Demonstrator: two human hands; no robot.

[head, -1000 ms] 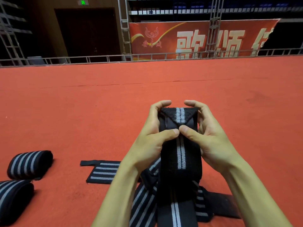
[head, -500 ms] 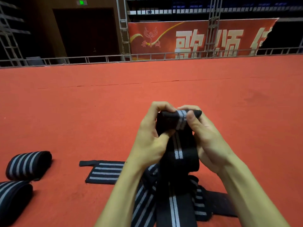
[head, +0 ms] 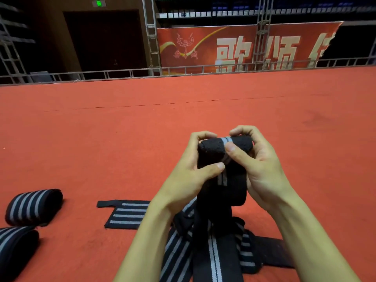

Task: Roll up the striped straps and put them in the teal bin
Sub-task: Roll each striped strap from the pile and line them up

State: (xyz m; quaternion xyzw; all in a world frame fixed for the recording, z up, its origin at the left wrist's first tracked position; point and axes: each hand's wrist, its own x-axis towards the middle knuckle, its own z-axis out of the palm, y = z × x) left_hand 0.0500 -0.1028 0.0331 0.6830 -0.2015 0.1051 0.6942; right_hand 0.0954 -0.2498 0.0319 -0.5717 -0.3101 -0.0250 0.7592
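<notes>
Overall light: even and fairly bright on the flat orange-red carpet floor (head: 101, 139), dim beyond the grey metal railing (head: 122, 73).
Source: seemingly overhead; no lamp is in view.
Shadows: soft and short, close under the rolled black strap with grey stripes (head: 33, 206).
Glow: the small green-lit exit sign (head: 99, 3) shines against the dark wall.
Sharpness: the red banner with pale characters (head: 244, 47) is soft.
Dark detail: the black elastic strap with a grey centre stripe (head: 211, 145) reads near-solid black lower down.
Distortion: wide-angle; the railing bows toward the corners.
</notes>
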